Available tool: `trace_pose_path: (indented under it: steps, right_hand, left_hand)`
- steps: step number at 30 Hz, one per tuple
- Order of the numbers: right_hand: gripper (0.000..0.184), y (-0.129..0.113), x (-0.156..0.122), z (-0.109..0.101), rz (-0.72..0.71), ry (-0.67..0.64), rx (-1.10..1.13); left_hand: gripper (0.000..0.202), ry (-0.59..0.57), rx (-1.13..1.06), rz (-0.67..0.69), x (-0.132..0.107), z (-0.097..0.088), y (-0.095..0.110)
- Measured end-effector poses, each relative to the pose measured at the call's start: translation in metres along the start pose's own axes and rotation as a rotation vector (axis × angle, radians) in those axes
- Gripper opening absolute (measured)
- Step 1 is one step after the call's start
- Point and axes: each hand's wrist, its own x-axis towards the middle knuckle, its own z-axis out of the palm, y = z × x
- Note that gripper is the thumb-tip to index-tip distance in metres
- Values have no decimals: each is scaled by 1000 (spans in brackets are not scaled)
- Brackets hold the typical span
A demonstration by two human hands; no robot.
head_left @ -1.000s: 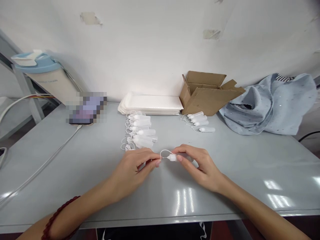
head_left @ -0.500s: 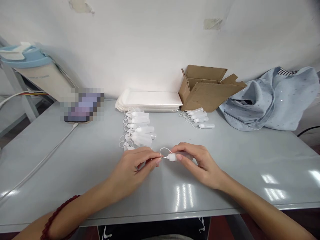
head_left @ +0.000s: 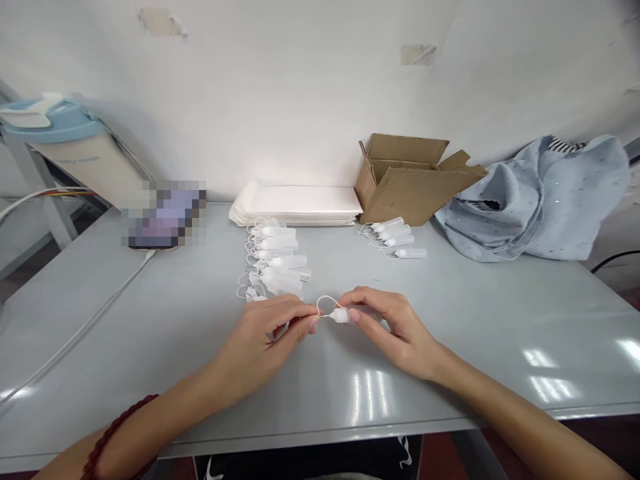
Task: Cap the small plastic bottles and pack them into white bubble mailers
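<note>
Translucent plastic makes up the small bottle [head_left: 371, 313] that the person holds level just above the near-middle of the grey table [head_left: 460, 307], its nozzle end toward the left. The right hand [head_left: 395, 330] is clamped around the bottle's body, thumb on the near side and forefinger on the far side, just behind the white cap [head_left: 341, 315]. A thin metal needle [head_left: 325, 316] sticks out of the cap and reaches the fingertips of the left hand [head_left: 270, 340], whose thumb and forefinger are pinched together on the end of a white strap [head_left: 329, 297]. That strap arches over the needle back toward the cap; the fingers hide its very end, so whether the needle is inside it cannot be told.

Beyond the left hand lies a heap of similar bottles [head_left: 283, 260], loops mostly pointing left, with a stack of white packets [head_left: 305, 202] behind it. A smaller group of bottles [head_left: 399, 238] lies in front of an open cardboard box [head_left: 420, 192]. Pale blue cloth [head_left: 540, 210] is bunched right of the box. On the far left, a blurred phone [head_left: 167, 217] sits by a blue-lidded tumbler [head_left: 87, 157], a white cable [head_left: 95, 325] running from it. Dark red braid forms a bracelet [head_left: 117, 430] on the left arm.
</note>
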Motion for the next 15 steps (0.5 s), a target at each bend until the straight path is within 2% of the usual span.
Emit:
trace_pose_path:
  steps: [15]
  right_hand:
    - [20, 0, -1, 2, 101, 4, 87]
  left_hand:
    - [22, -12, 12, -17, 0, -1, 2]
